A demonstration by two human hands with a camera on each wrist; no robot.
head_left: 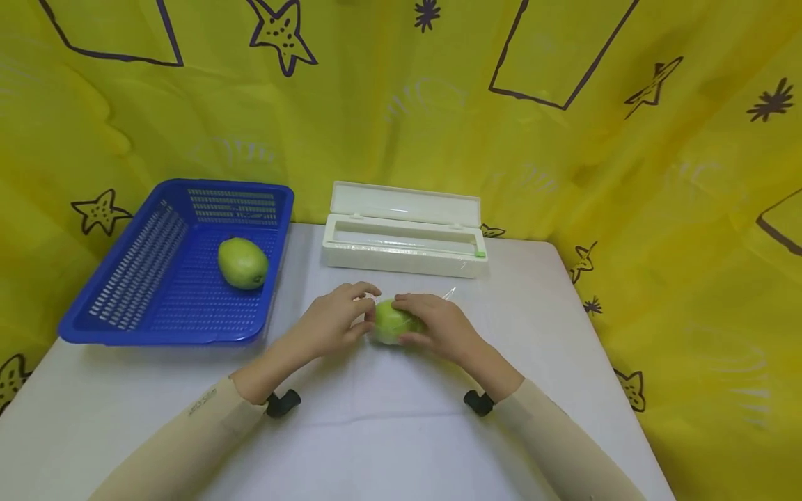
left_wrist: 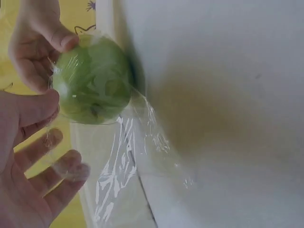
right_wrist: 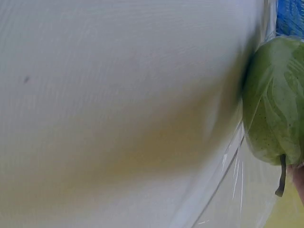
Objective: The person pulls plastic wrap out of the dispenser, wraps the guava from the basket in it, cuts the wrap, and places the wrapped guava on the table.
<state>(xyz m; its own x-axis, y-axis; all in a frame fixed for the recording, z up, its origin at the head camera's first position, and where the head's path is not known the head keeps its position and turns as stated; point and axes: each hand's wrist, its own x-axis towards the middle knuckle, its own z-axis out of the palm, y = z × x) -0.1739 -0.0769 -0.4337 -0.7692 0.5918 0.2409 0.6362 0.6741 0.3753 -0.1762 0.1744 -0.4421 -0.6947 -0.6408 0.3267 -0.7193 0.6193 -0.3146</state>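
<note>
A green pear [head_left: 390, 321] wrapped in clear cling film [left_wrist: 118, 161] sits on the white table, in front of the long white box. Its dark stem shows in the right wrist view, where the film stretches over the pear [right_wrist: 273, 102]. My right hand [head_left: 438, 325] grips the pear from the right, thumb on the near side and fingers over the top. At the pear's left side, my left hand [head_left: 335, 320] pinches the film between thumb and forefinger, its other fingers spread behind the film. A loose flap of film trails from the pear in the left wrist view.
A blue plastic basket [head_left: 169, 334] stands at the left with another green pear [head_left: 243, 263] inside. Behind my hands is a white cling film box [head_left: 404, 260], its lid [head_left: 404, 203] raised and a small green piece at its right end. A yellow patterned curtain [head_left: 388, 132] hangs behind the table.
</note>
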